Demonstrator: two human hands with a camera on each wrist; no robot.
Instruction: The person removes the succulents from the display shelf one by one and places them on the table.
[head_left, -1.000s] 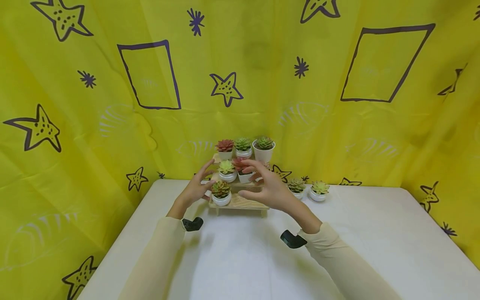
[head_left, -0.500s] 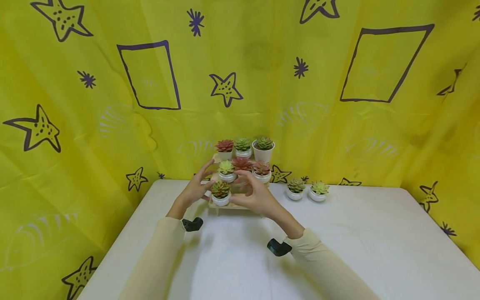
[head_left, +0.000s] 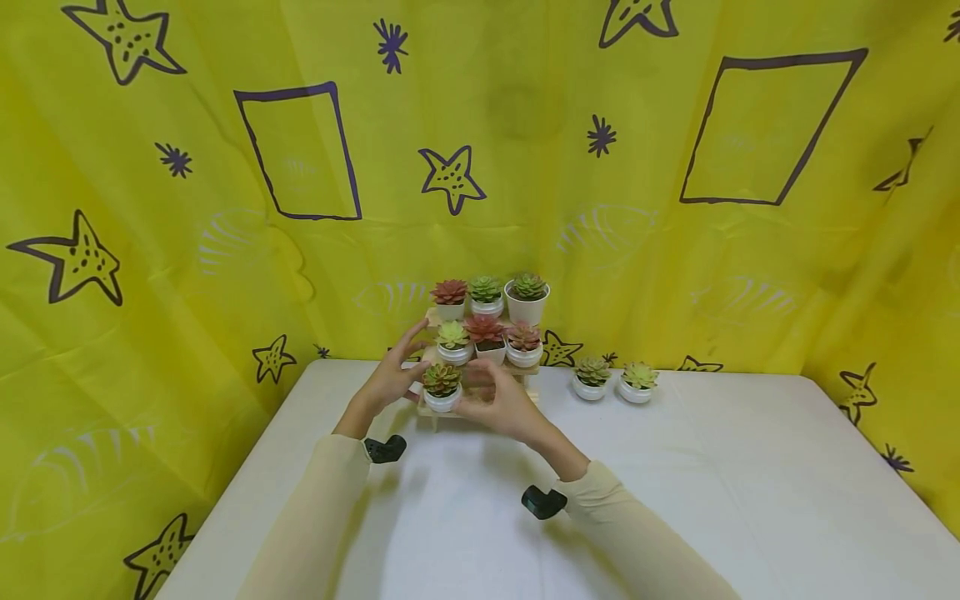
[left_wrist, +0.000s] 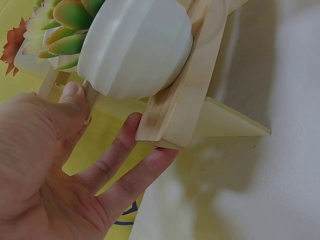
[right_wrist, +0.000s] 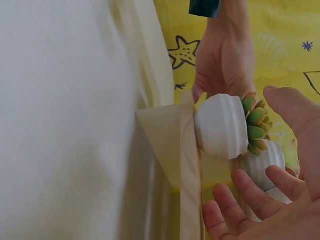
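A three-step wooden plant stand [head_left: 533, 385] holds small potted succulents. On its bottom step, at the left end, sits a green and reddish succulent [head_left: 442, 380] in a round white pot [left_wrist: 135, 50]. My left hand [head_left: 386, 383] is at the stand's left side; in the left wrist view, its fingertips touch the end of the bottom board. The thumb lies by the step above. My right hand [head_left: 506, 406] hovers just right of that pot, fingers spread and slightly bent. In the right wrist view, a gap shows between this hand [right_wrist: 280, 210] and the pot.
Pale green [head_left: 452, 336], red [head_left: 485, 328] and pink [head_left: 523, 337] succulents fill the middle step. Three more stand on the top step, one in a taller white pot [head_left: 527, 310]. Two potted succulents [head_left: 591, 379] sit on the white table [head_left: 675, 467] at right. A yellow curtain [head_left: 525, 108] hangs behind.
My right hand has moved left and down from in front of the middle step to beside the bottom pot, uncovering the red and pink succulents. The left hand has stayed in place.
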